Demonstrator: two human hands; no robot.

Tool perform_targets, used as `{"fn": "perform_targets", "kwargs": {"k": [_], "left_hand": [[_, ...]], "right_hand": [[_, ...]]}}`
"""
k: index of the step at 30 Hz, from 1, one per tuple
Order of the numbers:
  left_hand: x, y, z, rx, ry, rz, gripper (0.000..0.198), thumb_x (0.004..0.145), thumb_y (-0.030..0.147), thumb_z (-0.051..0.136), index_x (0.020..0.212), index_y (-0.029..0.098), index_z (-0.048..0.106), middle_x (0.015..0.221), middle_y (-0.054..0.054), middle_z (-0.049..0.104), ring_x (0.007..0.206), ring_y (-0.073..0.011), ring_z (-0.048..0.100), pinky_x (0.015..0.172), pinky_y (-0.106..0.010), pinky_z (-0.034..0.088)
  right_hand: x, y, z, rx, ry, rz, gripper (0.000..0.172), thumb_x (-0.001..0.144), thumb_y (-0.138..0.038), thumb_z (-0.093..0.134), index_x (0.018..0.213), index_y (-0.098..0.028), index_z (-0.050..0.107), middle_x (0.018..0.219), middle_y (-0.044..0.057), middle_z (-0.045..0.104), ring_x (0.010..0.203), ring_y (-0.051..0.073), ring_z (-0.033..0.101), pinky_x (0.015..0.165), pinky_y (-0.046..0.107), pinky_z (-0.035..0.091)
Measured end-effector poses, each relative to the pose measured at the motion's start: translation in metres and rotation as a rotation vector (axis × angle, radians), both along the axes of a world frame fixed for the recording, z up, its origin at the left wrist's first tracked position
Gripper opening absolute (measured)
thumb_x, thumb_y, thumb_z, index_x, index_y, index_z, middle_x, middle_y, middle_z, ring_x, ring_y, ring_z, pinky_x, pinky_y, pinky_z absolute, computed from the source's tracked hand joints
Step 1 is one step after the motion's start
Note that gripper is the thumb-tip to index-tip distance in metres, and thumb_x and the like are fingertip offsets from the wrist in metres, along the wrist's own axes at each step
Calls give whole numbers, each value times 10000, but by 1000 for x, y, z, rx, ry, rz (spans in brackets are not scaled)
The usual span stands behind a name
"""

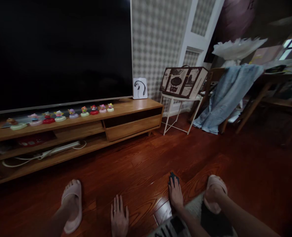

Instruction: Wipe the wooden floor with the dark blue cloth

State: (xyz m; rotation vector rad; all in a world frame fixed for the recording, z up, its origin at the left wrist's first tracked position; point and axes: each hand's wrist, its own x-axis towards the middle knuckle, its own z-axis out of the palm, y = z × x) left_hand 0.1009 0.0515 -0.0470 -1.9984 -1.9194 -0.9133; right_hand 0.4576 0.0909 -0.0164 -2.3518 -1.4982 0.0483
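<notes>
My left hand (119,217) lies flat on the dark wooden floor (141,164), fingers stretched out and together, holding nothing. My right hand (175,196) also rests on the floor, fingers extended forward, with their tips on a small dark object (173,177) that I cannot make out. My feet in pink slippers sit on either side: the left slipper (73,205) and the right slipper (215,194). A striped cloth or rug (170,227) lies under my right forearm.
A low wooden TV stand (133,123) holds a large dark TV (59,52), several small figurines (84,112) and a white card (140,88). To the right stand a white side table (179,98) with a printed box (183,80), a chair draped with jeans (225,95), and a wooden table (272,82).
</notes>
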Motion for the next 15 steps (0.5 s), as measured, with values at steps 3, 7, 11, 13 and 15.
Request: {"fn": "perform_targets", "kwargs": {"k": [3, 7, 11, 13, 15], "left_hand": [[-1, 0, 0, -4, 11, 2, 677, 968, 338, 333, 1590, 204, 103, 1603, -119, 426, 1500, -253, 352, 1205, -502, 346], [-2, 0, 0, 14, 8, -7, 679, 966, 339, 352, 1587, 199, 120, 1595, -121, 439, 1491, -257, 366, 1203, -496, 351], [0, 1, 2, 46, 24, 2, 683, 960, 327, 369, 1588, 200, 133, 1581, -128, 458, 1480, -260, 384, 1197, -498, 357], [1, 1, 3, 51, 41, 9, 685, 960, 315, 366, 1589, 188, 126, 1579, -136, 459, 1487, -259, 374, 1198, -500, 353], [1, 0, 3, 39, 47, 14, 686, 962, 313, 359, 1590, 187, 113, 1591, -129, 443, 1499, -253, 353, 1206, -496, 340]], "right_hand": [[-28, -5, -12, 42, 3, -120, 682, 1004, -351, 111, 1520, -22, 413, 1641, 216, 270, 1548, 291, 173, 1224, 523, 192], [-106, -19, -30, -25, 68, 19, 672, 989, -383, 255, 1524, -3, 399, 1636, 233, 262, 1542, 351, 170, 1224, 558, 182], [-159, -33, -49, -78, 100, 336, 647, 941, -355, 403, 1529, -88, 431, 1634, 153, 298, 1534, 346, 209, 1222, 552, 226], [-160, -30, -50, -66, 79, 427, 632, 934, -313, 395, 1534, -119, 431, 1640, 111, 294, 1538, 316, 209, 1228, 524, 237], [-143, -20, -41, -41, 58, 469, 615, 942, -282, 353, 1531, -127, 438, 1645, 85, 288, 1540, 270, 213, 1241, 473, 224]]}}
